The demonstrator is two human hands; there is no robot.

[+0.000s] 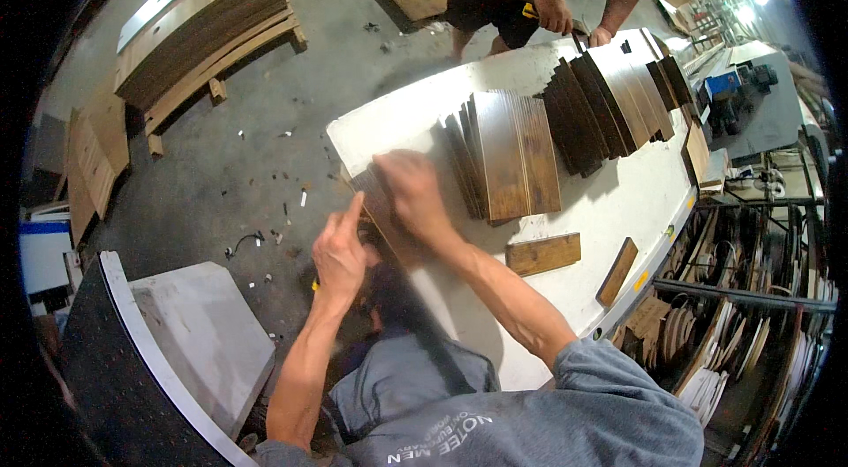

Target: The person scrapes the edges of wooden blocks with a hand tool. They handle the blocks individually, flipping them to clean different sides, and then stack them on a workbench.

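Note:
A narrow dark wood board (389, 224) lies along the left edge of the white table, directly in front of me. My left hand (340, 246) is at the board's outer edge, its index finger stretched along it and the other fingers curled by its side. Over the far end of the board is my right hand (411, 189), closed and blurred by motion; what its fingers pinch, if anything, is hidden. Just right of it stand several brown wood panels (508, 158), fanned against one another.
Two short wood pieces (543, 253) (617, 272) lie on the white table (459, 290). Darker panels (587, 109) lean farther back. Across the table a co-worker's hand (554, 11) holds a yellow-handled tool. Stacked sheets (208, 21) sit on a pallet at left; a rack of edging coils (707, 326) stands right.

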